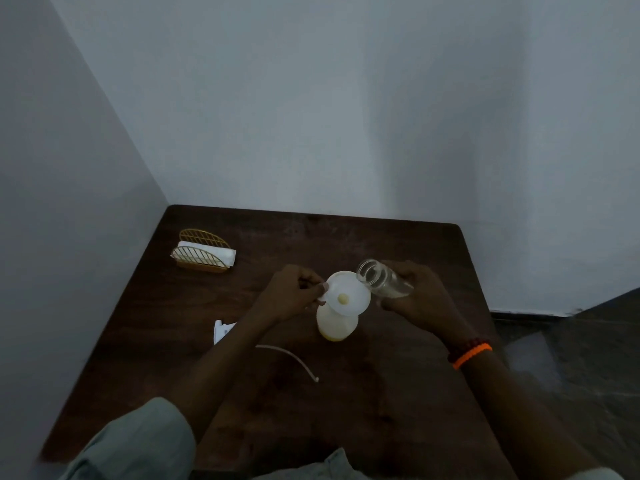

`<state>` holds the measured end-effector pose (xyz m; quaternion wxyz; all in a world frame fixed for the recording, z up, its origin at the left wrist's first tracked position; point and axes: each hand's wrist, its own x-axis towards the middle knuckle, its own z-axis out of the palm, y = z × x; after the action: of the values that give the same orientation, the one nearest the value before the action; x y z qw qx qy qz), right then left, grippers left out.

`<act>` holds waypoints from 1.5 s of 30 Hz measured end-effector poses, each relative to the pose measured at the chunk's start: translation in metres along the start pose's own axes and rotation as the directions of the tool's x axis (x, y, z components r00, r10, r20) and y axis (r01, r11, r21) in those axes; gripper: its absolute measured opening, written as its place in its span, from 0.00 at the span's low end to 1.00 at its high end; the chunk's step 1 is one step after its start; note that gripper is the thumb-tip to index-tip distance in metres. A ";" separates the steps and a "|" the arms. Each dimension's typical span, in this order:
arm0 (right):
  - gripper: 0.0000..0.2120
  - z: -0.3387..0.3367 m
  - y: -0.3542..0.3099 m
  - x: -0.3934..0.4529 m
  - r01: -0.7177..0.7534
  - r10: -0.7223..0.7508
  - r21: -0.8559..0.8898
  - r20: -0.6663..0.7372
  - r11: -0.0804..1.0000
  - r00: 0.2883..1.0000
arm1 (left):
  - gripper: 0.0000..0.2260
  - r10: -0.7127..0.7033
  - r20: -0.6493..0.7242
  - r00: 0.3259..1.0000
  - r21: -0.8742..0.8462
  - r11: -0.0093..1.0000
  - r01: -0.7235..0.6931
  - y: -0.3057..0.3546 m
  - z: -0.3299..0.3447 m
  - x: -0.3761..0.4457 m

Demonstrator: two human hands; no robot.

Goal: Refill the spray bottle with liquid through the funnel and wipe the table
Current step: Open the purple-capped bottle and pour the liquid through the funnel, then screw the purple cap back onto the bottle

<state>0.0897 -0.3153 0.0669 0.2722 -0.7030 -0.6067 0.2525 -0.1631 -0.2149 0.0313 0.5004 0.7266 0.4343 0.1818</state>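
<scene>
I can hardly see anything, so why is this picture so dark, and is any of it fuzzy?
The head view is dimly lit: the dark brown wooden table and both arms look murky, while the white plastic funnel and the clear glass jar in the right hand stand out pale. The lower edges smear, above all the grey-green sleeve. The wide lens bends the table's edges.

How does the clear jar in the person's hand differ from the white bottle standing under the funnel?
The clear jar is see-through glass or plastic; the white bottle is cloudy, with yellowish liquid at its bottom. The jar is tipped on its side, mouth over the funnel, gripped by the right hand; the bottle stands upright on the table. The jar looks nearly empty. Both have their mouths uncapped.
</scene>
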 end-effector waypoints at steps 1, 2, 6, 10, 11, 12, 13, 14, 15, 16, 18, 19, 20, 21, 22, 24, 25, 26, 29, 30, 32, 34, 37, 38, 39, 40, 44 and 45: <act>0.31 -0.002 0.000 -0.001 0.005 -0.004 0.031 -0.016 1.000 1.000 | 0.05 -0.001 0.003 1.000 0.008 1.000 0.001 0.000 0.000 0.000; 0.30 -0.005 -0.001 -0.001 0.011 -0.008 0.072 -0.035 0.997 0.999 | 0.06 -0.005 0.006 1.000 0.010 1.000 0.005 0.000 -0.001 -0.001; 0.29 -0.019 -0.008 -0.003 0.021 -0.002 0.173 -0.112 0.985 0.994 | 0.06 -0.021 0.016 1.000 0.014 1.000 0.021 0.001 -0.001 -0.002; 0.26 -0.035 -0.018 0.002 0.068 -0.033 0.229 -0.154 0.971 0.987 | 0.07 -0.019 0.016 1.000 0.054 0.998 0.018 0.005 -0.003 -0.002; 0.25 -0.039 -0.021 0.003 0.084 -0.044 0.234 -0.172 0.969 0.984 | 0.07 -0.025 0.016 1.000 0.048 0.999 0.024 0.006 -0.004 -0.002; 0.24 -0.042 -0.024 0.005 0.100 -0.053 0.239 -0.193 0.966 0.980 | 0.07 -0.030 0.014 0.999 0.042 0.999 0.029 0.007 -0.005 -0.002; 0.24 -0.044 -0.028 0.006 0.111 -0.059 0.244 -0.212 0.963 0.975 | 0.08 -0.033 0.012 0.999 0.037 0.999 0.033 0.008 -0.006 -0.003; 0.23 -0.046 -0.030 0.007 0.116 -0.059 0.248 -0.228 0.962 0.972 | 0.08 -0.037 0.009 0.999 0.034 0.999 0.036 0.010 -0.006 -0.004; 0.22 -0.048 -0.031 0.009 0.118 -0.055 0.255 -0.240 0.960 0.969 | 0.09 -0.042 0.006 0.999 0.034 0.999 0.042 0.010 -0.007 -0.005; 0.22 -0.048 -0.031 0.011 0.120 -0.053 0.262 -0.249 0.958 0.967 | 0.11 -0.051 0.003 0.999 0.034 0.998 0.051 0.011 -0.008 -0.006; 0.22 -0.048 -0.033 0.014 0.124 -0.052 0.271 -0.259 0.954 0.964 | 0.14 -0.094 -0.011 0.996 0.006 0.996 0.094 0.011 -0.015 -0.007; 0.22 -0.047 -0.034 0.016 0.126 -0.051 0.278 -0.263 0.952 0.963 | 0.14 -0.124 -0.038 0.992 -0.022 0.992 0.123 0.009 -0.021 -0.005; 0.23 -0.047 -0.035 0.017 0.126 -0.047 0.290 -0.266 0.949 0.963 | 0.14 -0.151 -0.084 0.985 -0.035 0.988 0.148 0.005 -0.030 -0.003; 0.23 -0.046 -0.035 0.018 0.124 -0.040 0.305 -0.267 0.944 0.963 | 0.12 -0.165 -0.143 0.976 -0.012 0.986 0.165 -0.002 -0.038 -0.001; 0.23 -0.045 -0.036 0.019 0.120 -0.032 0.319 -0.266 0.940 0.963 | 0.10 -0.165 -0.200 0.966 0.056 0.982 0.179 -0.011 -0.046 0.000; 0.23 -0.044 -0.038 0.022 0.117 -0.027 0.334 -0.261 0.935 0.965 | 0.07 -0.155 -0.272 0.950 0.230 0.948 0.221 -0.037 -0.057 0.000; 0.23 -0.043 -0.039 0.022 0.120 -0.030 0.334 -0.263 0.935 0.964 | 0.05 -0.159 -0.286 0.945 0.301 0.921 0.246 -0.050 -0.058 -0.002; 0.23 -0.042 -0.040 0.022 0.123 -0.033 0.333 -0.265 0.935 0.964 | 0.05 -0.170 -0.286 0.943 0.353 0.896 0.269 -0.063 -0.056 -0.002; 0.23 -0.039 -0.041 0.023 0.120 -0.029 0.339 -0.263 0.933 0.964 | 0.07 -0.206 -0.185 0.961 0.516 0.812 0.274 -0.090 -0.042 -0.005; 0.23 -0.038 -0.040 0.024 0.114 -0.023 0.341 -0.259 0.933 0.966 | 0.08 -0.196 -0.146 0.970 0.565 0.788 0.244 -0.096 -0.037 -0.005; 0.23 -0.037 -0.039 0.025 0.097 -0.008 0.346 -0.249 0.933 0.968 | 0.17 -0.184 -0.111 0.977 0.578 0.788 0.214 -0.105 -0.027 -0.004; 0.23 -0.038 -0.037 0.026 0.086 0.007 0.357 -0.250 0.930 0.968 | 0.28 -0.232 -0.113 0.966 0.580 0.774 0.254 -0.109 -0.017 -0.002; 0.23 -0.039 -0.035 0.027 0.074 0.018 0.353 -0.252 0.933 0.968 | 0.34 -0.278 -0.148 0.949 0.627 0.716 0.307 -0.112 -0.007 0.003; 0.23 -0.038 -0.034 0.027 0.070 0.022 0.352 -0.251 0.933 0.968 | 0.32 -0.267 -0.154 0.951 0.639 0.707 0.302 -0.113 -0.005 0.005; 0.23 -0.038 -0.033 0.028 0.064 0.029 0.356 -0.249 0.932 0.968 | 0.30 -0.254 -0.160 0.954 0.642 0.707 0.296 -0.115 -0.003 0.006; 0.23 -0.037 -0.032 0.028 0.058 0.036 0.362 -0.247 0.930 0.968 | 0.28 -0.247 -0.166 0.955 0.639 0.710 0.295 -0.117 -0.002 0.006; 0.23 -0.036 -0.028 0.027 0.043 0.058 0.390 -0.243 0.920 0.968 | 0.25 -0.242 -0.184 0.953 0.633 0.712 0.303 -0.122 -0.003 0.007; 0.23 -0.036 -0.028 0.027 0.041 0.060 0.394 -0.243 0.918 0.968 | 0.24 -0.244 -0.190 0.951 0.630 0.713 0.309 -0.121 -0.004 0.007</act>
<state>0.0981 -0.2884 0.1112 0.4817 -0.6624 -0.5004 0.2808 -0.2163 -0.1920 -0.0758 0.2166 0.7723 0.5968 -0.0243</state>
